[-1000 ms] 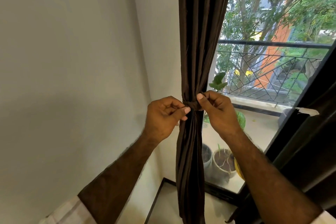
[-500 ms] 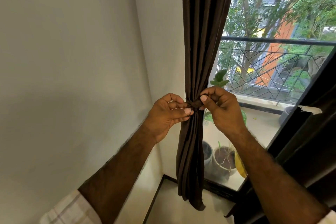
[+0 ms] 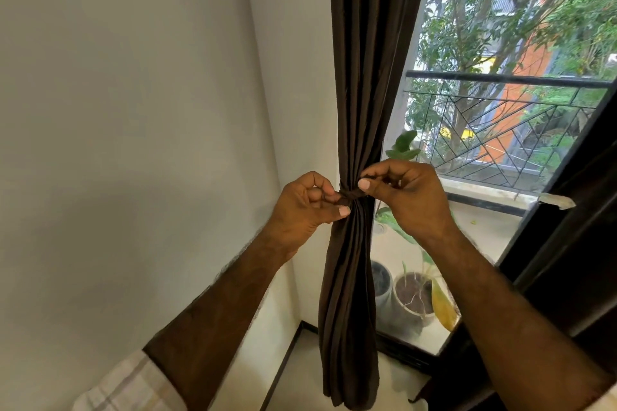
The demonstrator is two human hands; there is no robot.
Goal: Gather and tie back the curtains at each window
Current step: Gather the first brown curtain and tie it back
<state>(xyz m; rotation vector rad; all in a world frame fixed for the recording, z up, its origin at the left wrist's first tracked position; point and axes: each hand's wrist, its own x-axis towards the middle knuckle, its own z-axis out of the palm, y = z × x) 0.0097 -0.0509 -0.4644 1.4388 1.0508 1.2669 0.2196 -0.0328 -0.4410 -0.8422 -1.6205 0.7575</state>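
A: Step? I read tying: my left hand [image 3: 305,207] pinches the tie band [image 3: 349,198] cinching the brown curtain [image 3: 354,110] by the corner wall

B: Right hand [image 3: 405,193] pinches its other end; next, pull snug, then release

Both arms reach forward and upward from the lower corners, bare from the rolled pale sleeves to the wrists, and the hands meet at the same height, close together. The left hand [image 3: 307,207] has its fingers curled inward and its thumb pointing to the right, pinching dark cloth. The right hand [image 3: 405,197] is seen from the back, with the thumb and bent forefinger pinching the same cloth.
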